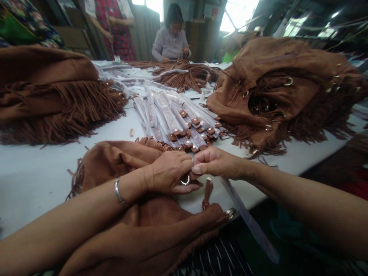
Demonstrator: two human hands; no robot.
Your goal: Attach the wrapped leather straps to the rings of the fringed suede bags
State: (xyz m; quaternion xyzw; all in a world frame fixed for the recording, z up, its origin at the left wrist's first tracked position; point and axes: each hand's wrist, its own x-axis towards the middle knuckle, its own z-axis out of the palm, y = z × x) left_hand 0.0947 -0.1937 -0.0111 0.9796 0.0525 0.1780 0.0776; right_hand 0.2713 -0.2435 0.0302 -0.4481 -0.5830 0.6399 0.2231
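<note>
A brown fringed bag (120, 157) lies in front of me, partly over the table edge. My left hand (169, 172), with a silver bracelet at the wrist, is closed on the bag beside a metal ring (185, 180). Against its fingertips, my right hand (214, 163) pinches the brown end of a strap. The rest of that strap (251, 222), in a clear plastic sleeve, hangs down past the table edge. The exact contact between strap end and ring is hidden by my fingers. A zipper end (230, 212) and a small brown tassel (207, 191) show below my hands.
Several plastic-wrapped straps (169, 115) lie piled just beyond my hands on the white table (115, 153). Fringed bags are stacked at left (51, 92) and right (276, 84). Loose brown straps (186, 76) lie farther back. A person (171, 42) sits across; others stand at left.
</note>
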